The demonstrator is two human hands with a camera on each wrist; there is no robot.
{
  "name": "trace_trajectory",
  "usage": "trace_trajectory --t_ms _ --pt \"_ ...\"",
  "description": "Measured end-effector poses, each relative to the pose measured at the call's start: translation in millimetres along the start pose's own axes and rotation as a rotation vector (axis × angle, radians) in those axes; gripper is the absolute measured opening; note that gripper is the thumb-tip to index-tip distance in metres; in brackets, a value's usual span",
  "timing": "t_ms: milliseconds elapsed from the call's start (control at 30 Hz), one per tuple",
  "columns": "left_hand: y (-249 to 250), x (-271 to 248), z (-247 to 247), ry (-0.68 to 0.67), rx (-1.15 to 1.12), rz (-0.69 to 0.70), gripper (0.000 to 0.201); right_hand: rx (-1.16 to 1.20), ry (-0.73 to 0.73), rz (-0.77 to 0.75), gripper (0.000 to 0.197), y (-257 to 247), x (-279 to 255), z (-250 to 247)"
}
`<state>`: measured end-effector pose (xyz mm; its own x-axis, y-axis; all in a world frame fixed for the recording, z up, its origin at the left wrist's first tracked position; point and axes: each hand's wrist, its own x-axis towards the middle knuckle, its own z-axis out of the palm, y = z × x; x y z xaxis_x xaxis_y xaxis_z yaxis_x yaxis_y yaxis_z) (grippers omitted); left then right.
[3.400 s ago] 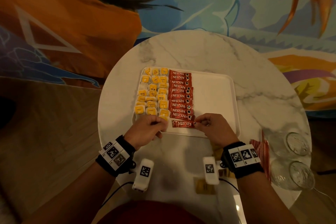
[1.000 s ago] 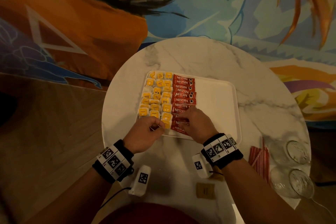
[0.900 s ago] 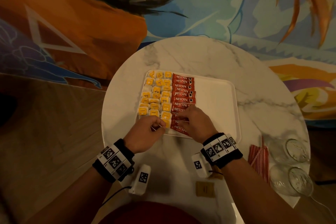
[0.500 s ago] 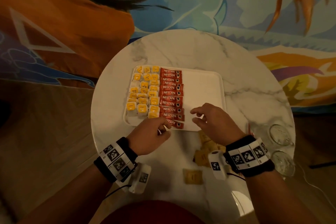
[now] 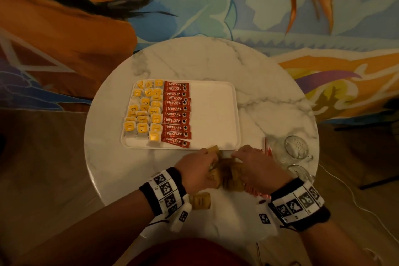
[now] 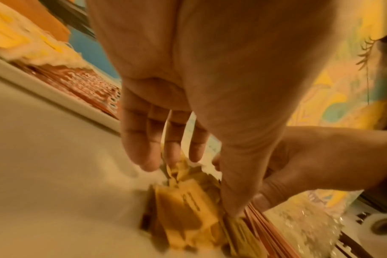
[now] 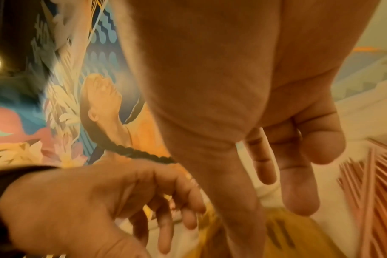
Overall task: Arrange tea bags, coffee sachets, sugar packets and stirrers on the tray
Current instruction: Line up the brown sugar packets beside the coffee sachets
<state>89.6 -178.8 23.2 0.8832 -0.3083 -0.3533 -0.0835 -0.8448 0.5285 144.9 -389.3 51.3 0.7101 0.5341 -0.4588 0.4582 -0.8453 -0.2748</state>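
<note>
1. We see a round, white marble-patterned desk [image 5: 216, 60] carrying a flat, white rectangular tray [image 5: 216, 114] with rounded corners.
2. On the tray's left part lie small square tea bags [image 5: 143, 112] with yellow tags, set in roughly three columns; they overlap, so we cannot count them exactly.
3. Just right of them, eleven glossy red coffee sachets [image 5: 176, 114] form one column, each a narrow rectangle lying crosswise. The tray's right half is bare.
4. A loose pile of tan, square paper sugar packets [image 5: 228, 174] sits on the desk just in front of the tray's near edge; the pile overlaps, so we give no count. One more tan packet [image 5: 200, 201] lies apart, nearer the body.
5. Our left hand [image 5: 197, 170] rests on the pile's left side. The left fingers [image 6: 144, 148] are extended and slightly spread, with the tips down on the packets; no grip is visible.
6. Our right hand [image 5: 257, 168] sits on the pile's right side. The right fingers [image 7: 298, 183] point downward, nearly straight, at the packets; they hold nothing that we can see.
7. A bundle of thin, red-and-white stirrers [image 5: 266, 153] lies on the desk partly under the right hand.
8. Two clear textured glasses [image 5: 295, 149] lie at the desk's right edge.
</note>
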Motion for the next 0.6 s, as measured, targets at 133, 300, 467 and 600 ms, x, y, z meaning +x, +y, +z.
trace_trajectory --t_ms 133,300,467,600 --pt "15 8 17 -0.023 0.045 -0.004 0.073 -0.003 -0.015 -0.039 0.065 -4 -2 13" --pt "24 14 24 -0.036 0.053 -0.085 0.082 -0.076 -0.002 -0.055 0.056 -6 4 27" --pt "25 16 26 0.001 0.067 -0.134 0.036 -0.065 0.049 -0.133 0.029 -5 12 28" --pt "21 17 28 0.047 -0.014 -0.132 0.011 -0.055 0.073 -0.174 0.020 -1 20 27"
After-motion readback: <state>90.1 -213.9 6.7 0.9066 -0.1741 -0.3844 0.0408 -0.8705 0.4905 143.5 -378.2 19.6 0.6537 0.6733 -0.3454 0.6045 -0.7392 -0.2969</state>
